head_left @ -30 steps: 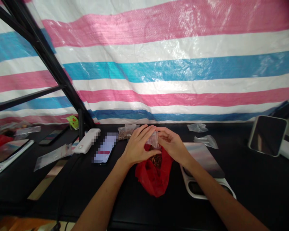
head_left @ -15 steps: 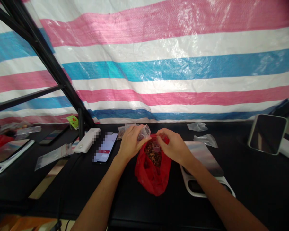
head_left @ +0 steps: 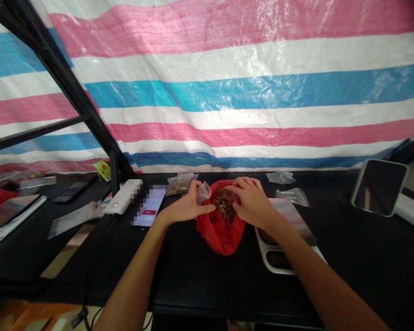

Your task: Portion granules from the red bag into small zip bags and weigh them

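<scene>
Our left hand (head_left: 185, 208) pinches small clear bag (head_left: 203, 192) between thumb and fingertips, at red plastic bag's (head_left: 221, 236) mouth. Right hand (head_left: 251, 201) curled over rim, above brown kernels (head_left: 223, 205); whether it pinches anything, cannot tell. Best we work low over red bag, catching spills. Black bench (head_left: 193, 285) carries filled bag (head_left: 178, 185), phone (head_left: 148, 207), white-framed scale (head_left: 285, 224); striped tarp (head_left: 248, 96) behind.

In the left grip (head_left: 185, 207): clear bag (head_left: 204, 192), thin plastic, glossy, crinkled. Below both grips: red bag (head_left: 221, 241), thin plastic, shiny. Under the right grip (head_left: 251, 200): kernels (head_left: 222, 205), rough, matt brown. Right of the grip: plate (head_left: 290, 219), smooth, glossy, metallic-looking. Beneath: tabletop (head_left: 196, 276), matt black. Beyond: tarp (head_left: 227, 96), woven plastic, sheen.
</scene>
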A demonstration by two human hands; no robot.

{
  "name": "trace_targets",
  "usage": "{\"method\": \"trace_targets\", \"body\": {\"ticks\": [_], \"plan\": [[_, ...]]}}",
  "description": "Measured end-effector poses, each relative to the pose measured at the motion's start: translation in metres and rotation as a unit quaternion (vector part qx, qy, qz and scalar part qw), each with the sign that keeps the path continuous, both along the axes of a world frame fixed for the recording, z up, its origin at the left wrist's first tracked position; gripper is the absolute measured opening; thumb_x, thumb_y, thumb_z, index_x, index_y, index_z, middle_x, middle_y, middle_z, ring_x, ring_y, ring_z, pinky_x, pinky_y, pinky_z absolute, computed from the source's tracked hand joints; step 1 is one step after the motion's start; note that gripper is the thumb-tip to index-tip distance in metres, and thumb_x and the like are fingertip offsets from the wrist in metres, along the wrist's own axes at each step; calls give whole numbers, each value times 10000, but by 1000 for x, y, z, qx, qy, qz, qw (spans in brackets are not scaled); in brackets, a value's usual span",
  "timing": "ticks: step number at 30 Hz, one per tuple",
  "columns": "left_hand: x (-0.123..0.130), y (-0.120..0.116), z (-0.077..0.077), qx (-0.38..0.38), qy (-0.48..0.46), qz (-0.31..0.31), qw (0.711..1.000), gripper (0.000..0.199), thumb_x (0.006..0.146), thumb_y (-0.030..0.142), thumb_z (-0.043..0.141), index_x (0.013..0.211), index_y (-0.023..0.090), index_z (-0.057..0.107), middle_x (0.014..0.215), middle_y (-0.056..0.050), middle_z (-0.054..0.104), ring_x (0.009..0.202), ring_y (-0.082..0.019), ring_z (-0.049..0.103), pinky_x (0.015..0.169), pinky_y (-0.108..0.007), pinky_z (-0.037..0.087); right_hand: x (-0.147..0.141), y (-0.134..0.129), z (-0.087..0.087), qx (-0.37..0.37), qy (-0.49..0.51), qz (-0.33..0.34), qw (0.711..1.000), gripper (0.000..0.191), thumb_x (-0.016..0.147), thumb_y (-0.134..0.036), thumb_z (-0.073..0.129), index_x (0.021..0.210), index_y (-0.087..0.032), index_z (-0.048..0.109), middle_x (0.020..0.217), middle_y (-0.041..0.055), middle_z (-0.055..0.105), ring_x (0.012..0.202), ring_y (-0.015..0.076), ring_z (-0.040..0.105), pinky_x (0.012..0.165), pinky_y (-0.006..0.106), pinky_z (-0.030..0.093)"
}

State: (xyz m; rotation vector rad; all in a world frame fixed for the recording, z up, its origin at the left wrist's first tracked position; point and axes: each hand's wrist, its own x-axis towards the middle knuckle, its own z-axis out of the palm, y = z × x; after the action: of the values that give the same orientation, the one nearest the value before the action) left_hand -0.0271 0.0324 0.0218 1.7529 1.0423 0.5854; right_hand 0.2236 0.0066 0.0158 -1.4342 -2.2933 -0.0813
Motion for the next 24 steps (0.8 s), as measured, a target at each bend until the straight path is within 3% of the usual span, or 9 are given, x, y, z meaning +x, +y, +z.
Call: {"method": "trace_targets", "body": {"ticks": [3, 7, 12, 15, 19, 24], "plan": [[-8, -2, 0, -27, -6, -45, 999, 762, 715, 312, 868, 1259, 248, 337, 977, 7, 630, 730, -140, 613, 640, -261, 486, 0, -4, 6, -3, 16, 12, 1000, 448, 764, -89, 602, 1168, -227, 739, 1171, 90, 691, 1192, 285, 543, 1059, 445, 329], [-7, -2, -1, -78, -62, -47, 994, 734, 722, 152, 791, 1263, 269, 309, 956, 33, 608, 699, -106, 592, 601, -214, 451, -1, -5, 5, -27, 18, 51, 998, 426, 782, -115, 609, 1167, -255, 726, 1177, 56, 724, 1220, 288, 528, 1058, 457, 304], [0, 2, 4, -157, -261, 50, 951, 738, 646, 69, 761, 1207, 293, 338, 1044, 36, 586, 786, -85, 624, 684, -198, 509, 3, -2, -1, -57, 5, 49, 997, 471, 807, -162, 608, 1270, -206, 683, 1220, 80, 729, 1230, 292, 560, 1055, 450, 283], [1, 7, 4, -150, -325, 119, 926, 748, 629, 87, 771, 1204, 311, 348, 1024, 46, 564, 755, -73, 610, 652, -175, 495, 6, -3, 1, -62, -10, 42, 997, 534, 769, -125, 600, 1295, -200, 654, 1220, 91, 705, 1112, 258, 626, 994, 428, 303], [0, 11, -5, -113, -290, 127, 942, 709, 660, 87, 752, 1207, 299, 354, 1029, 42, 556, 795, -86, 609, 701, -198, 499, 6, -6, 7, -41, -43, 32, 998, 516, 757, -101, 599, 1261, -201, 649, 1156, 86, 688, 1043, 254, 629, 925, 425, 308], [3, 8, -15, -69, -120, 40, 990, 497, 746, 137, 707, 1142, 229, 421, 1017, 17, 575, 840, -122, 591, 749, -246, 490, 5, -8, 9, -44, -75, 22, 996, 384, 732, -76, 618, 1083, -202, 710, 1112, 84, 710, 1034, 271, 582, 913, 444, 306]]}}
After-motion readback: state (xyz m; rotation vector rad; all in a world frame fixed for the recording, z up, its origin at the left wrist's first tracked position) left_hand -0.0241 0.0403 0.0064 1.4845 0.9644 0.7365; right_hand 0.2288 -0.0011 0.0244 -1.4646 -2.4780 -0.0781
